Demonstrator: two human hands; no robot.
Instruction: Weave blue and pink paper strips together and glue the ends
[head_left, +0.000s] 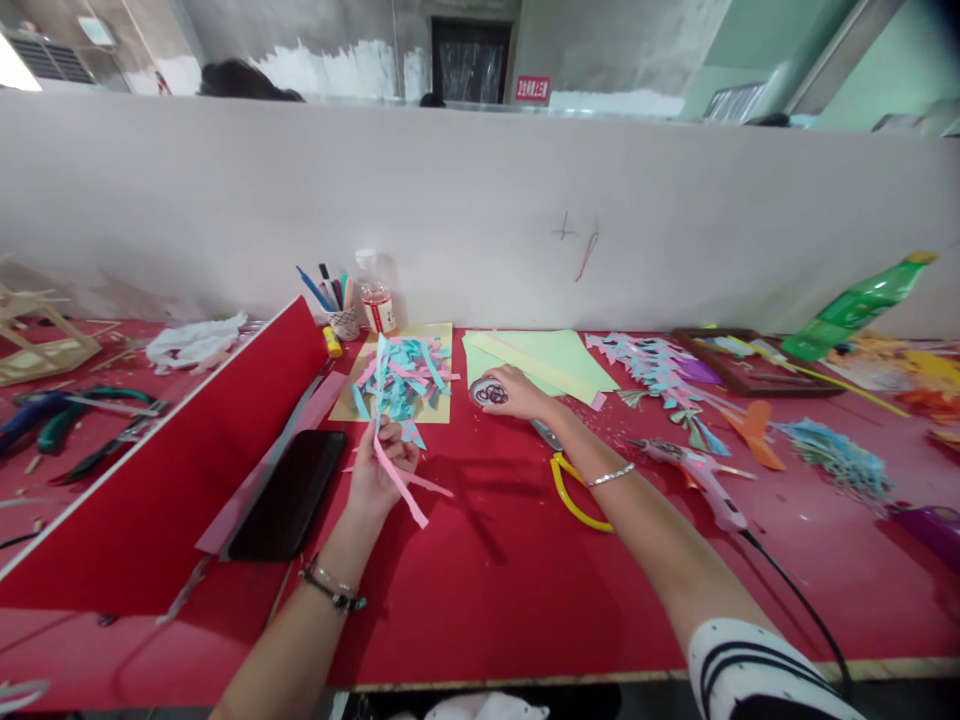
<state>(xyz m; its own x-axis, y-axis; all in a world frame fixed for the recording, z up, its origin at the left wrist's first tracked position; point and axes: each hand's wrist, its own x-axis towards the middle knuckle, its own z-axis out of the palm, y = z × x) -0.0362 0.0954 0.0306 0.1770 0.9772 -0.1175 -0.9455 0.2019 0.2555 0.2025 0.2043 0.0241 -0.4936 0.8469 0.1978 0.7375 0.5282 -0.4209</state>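
Observation:
My left hand [386, 465] is closed around pink and light blue paper strips [401, 480]; a blue end points up and pink ends hang down over the fingers. Just beyond it, a heap of cut pink and blue paper strips [405, 375] lies on a yellow sheet [439, 408]. My right hand [517, 392] is closed at the right edge of a small round container [475, 394] with a dark coiled tangle [492, 392] in it. Its fingertips are partly hidden. Yellow-handled scissors [570, 497] lie under my right forearm, their blades partly covered.
A red board [187, 450] stands at left beside a black phone [289, 495]. Pale green paper [540, 350] lies at the back. To the right are a paper-strip garland [645, 370], a glue gun [701, 475] with its cord and a tilted green bottle [855, 310].

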